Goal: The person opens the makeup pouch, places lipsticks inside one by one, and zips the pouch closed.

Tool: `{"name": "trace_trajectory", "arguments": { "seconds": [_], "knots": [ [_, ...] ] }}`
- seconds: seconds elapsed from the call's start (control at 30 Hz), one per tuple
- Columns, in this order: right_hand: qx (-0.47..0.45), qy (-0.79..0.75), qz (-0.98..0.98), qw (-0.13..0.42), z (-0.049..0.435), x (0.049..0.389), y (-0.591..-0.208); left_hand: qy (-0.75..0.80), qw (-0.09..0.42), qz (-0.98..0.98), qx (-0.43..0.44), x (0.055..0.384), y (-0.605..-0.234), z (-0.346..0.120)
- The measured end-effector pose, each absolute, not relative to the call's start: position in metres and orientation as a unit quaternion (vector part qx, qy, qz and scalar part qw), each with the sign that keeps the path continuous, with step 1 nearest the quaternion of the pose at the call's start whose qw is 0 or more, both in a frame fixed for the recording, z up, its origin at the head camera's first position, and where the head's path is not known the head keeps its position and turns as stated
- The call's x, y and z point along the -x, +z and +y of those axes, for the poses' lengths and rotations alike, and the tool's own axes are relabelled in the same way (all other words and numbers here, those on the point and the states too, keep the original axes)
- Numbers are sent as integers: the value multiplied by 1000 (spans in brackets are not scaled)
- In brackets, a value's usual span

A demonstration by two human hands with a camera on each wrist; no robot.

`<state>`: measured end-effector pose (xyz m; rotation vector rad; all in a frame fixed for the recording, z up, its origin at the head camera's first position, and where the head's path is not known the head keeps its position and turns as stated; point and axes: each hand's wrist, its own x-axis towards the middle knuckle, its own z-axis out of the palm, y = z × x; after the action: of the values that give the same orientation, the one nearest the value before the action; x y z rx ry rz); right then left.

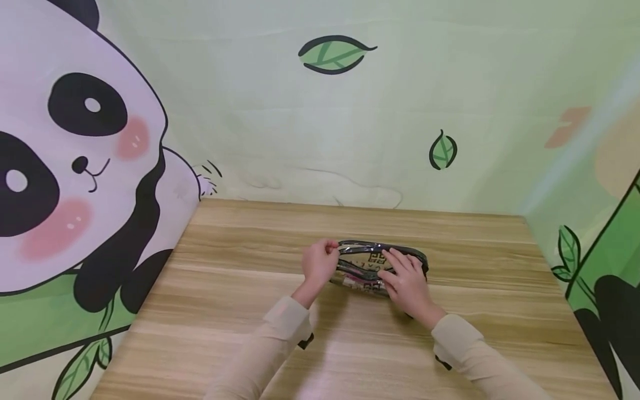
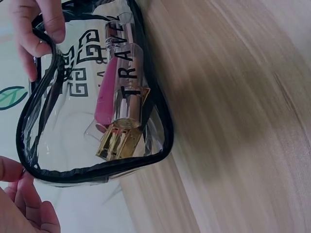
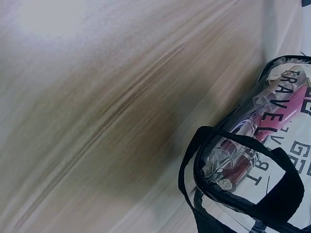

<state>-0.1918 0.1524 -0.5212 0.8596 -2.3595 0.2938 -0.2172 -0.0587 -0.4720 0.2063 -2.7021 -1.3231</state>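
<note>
A clear pouch (image 1: 357,259) with black trim stands on the wooden table between both hands. Printed on its side is the word TRAVEL, and through the plastic show a pink tube-like item (image 2: 106,94), clear cylindrical containers (image 2: 129,104) and a gold-coloured piece (image 2: 119,143). My left hand (image 1: 320,264) pinches the pouch's top left corner, thumb and finger meeting at the black edge. Over the right part of the top, my right hand (image 1: 407,280) holds the black-edged rim with its fingers. The right wrist view shows a black strap loop (image 3: 286,191) at one end, but no hand.
The light wooden table (image 1: 240,311) extends around the pouch. Behind it rises a pale green cloth backdrop (image 1: 250,111) with printed leaves and a large panda at the left. Another dark printed figure (image 1: 615,316) appears on the right side.
</note>
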Motion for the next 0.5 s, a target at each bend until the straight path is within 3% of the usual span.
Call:
{"name": "trace_trajectory", "arguments": {
  "seconds": [0.23,0.5],
  "knots": [
    [-317,126,-891,300,151,191,-518,-434,78,-895,-64,218,-478,-62],
    [-272,222,-878,327,155,193,-506,-419,38,-905,-55,217,-478,-79]
  ]
}}
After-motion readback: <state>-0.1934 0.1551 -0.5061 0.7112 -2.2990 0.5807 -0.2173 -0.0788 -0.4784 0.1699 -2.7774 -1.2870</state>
